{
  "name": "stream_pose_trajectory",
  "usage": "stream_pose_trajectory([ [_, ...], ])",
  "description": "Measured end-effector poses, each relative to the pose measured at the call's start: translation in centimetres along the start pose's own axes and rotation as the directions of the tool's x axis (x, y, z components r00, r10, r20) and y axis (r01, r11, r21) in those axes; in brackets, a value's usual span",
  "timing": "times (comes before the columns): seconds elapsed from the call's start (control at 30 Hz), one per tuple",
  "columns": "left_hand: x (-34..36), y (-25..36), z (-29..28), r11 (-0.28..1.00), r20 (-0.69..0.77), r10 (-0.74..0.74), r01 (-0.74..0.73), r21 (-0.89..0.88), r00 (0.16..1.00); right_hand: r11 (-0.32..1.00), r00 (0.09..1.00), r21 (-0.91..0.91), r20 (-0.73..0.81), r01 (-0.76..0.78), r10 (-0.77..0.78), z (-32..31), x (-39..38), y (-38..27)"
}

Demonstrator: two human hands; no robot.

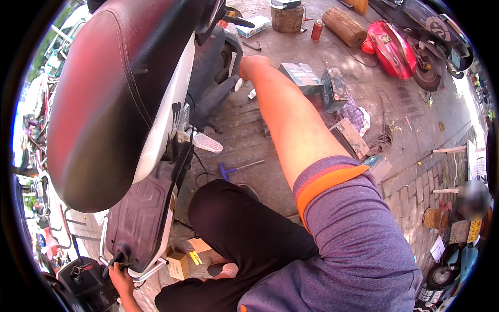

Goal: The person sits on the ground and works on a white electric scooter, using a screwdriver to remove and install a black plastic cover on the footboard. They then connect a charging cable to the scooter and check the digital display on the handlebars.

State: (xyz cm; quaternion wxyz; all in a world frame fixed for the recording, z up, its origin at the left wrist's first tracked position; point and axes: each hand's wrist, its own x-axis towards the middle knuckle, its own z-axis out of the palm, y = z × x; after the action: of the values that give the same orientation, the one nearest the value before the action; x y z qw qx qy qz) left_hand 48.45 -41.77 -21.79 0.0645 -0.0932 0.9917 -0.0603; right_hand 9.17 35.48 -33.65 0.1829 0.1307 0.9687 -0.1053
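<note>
A scooter with a long dark red and black seat (99, 99) and a white side panel (165, 120) stands at my left. My left hand (121, 282) is closed round the black handlebar grip (120, 257), beside the front console (78, 278) with keys in it. The dark footboard (138, 221) lies just beyond that hand. My right arm stretches forward, and my right hand (254, 67) is closed beside the scooter's dark rear end (215, 70). Its fingers are mostly hidden, so what they hold cannot be made out. A pale footrest (208, 143) sticks out below the seat.
On the paving lies a blue-handled T-shaped tool (223, 171). Several boxes, including a teal one (302, 77), stand right of my arm. A red can (317, 29), a log (344, 27) and a red scooter body part (391, 49) are farther off. A small carton (178, 265) lies near my foot.
</note>
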Motion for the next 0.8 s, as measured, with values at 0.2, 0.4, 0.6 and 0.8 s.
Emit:
stream_pose_trajectory([
  [0.2, -0.3, -4.8, 1.2, 0.909, 0.059, -0.41, 0.413, -0.063, 0.91, 0.999, 0.995, 0.0, -0.093, 0.039, -0.039, 0.2, 0.7, -1.9],
  [0.4, -0.8, -0.9, 0.3, 0.999, -0.004, 0.025, -0.025, 0.032, 1.0, 1.0, 0.996, 0.013, -0.094, -0.011, 0.012, 0.5, 0.9, -0.5],
  [0.6, -0.5, -0.6, 1.2, 0.921, -0.11, -0.376, 0.358, -0.152, 0.92, 0.999, 0.996, 0.027, -0.079, 0.03, -0.028, -0.2, -0.3, -1.6],
  [0.8, -0.4, -0.8, 0.4, 0.999, -0.012, 0.017, -0.018, -0.041, 1.0, 0.999, 0.998, 0.042, -0.068, -0.018, 0.021, -0.2, 0.6, -0.1],
])
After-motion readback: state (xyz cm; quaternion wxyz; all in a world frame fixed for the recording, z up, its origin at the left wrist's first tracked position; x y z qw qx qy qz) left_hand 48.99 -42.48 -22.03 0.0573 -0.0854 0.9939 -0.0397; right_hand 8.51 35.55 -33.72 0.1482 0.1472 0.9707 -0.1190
